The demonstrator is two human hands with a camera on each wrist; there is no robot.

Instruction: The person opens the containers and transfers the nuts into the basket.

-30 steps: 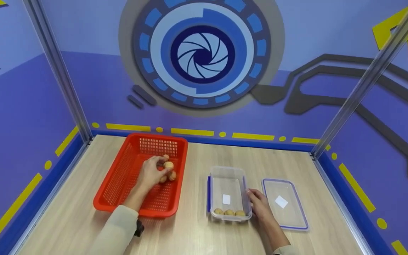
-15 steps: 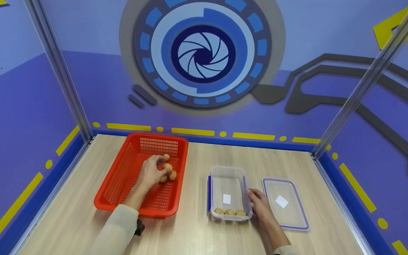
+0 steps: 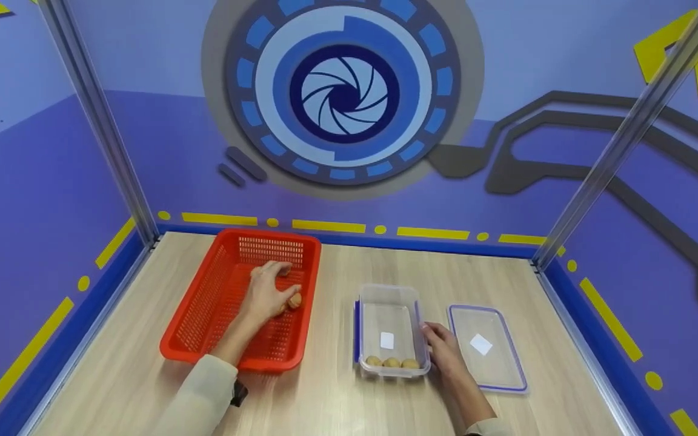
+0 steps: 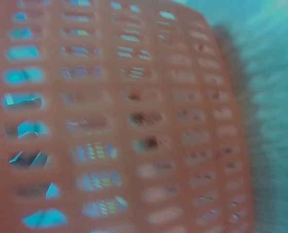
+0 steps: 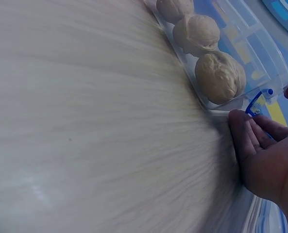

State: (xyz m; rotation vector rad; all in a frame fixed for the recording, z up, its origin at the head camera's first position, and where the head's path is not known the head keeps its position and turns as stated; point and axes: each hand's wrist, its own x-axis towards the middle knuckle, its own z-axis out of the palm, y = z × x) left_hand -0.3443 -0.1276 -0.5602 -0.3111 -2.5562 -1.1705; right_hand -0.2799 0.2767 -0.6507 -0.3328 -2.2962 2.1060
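Note:
In the head view my left hand (image 3: 264,295) reaches into the red slotted basket (image 3: 170,351), its thumb and fingers spread apart above the walnuts. One walnut (image 3: 294,300) shows beside the thumb; another sits partly under the fingertips. The palm is hidden, so I cannot tell whether it holds a walnut. My right hand (image 3: 446,351) grips the right side of a clear plastic food container (image 3: 388,318), thumb at the rim and fingers along the outside by the blue clip (image 5: 255,102). Three walnuts (image 5: 220,77) lie in a row at the container's near end.
A clear lid (image 3: 497,363) with a blue-purple edge lies flat on the wooden table (image 3: 337,399), right of the container. Blue-purple panels stand around the table's back and sides. The left wrist view is filled by the basket's blurred slotted wall (image 4: 173,111).
My left hand has shifted slightly within the basket, its thumb and fingers spreading farther apart. The walnut seen between them earlier is no longer visible. My right hand and the container keep their places.

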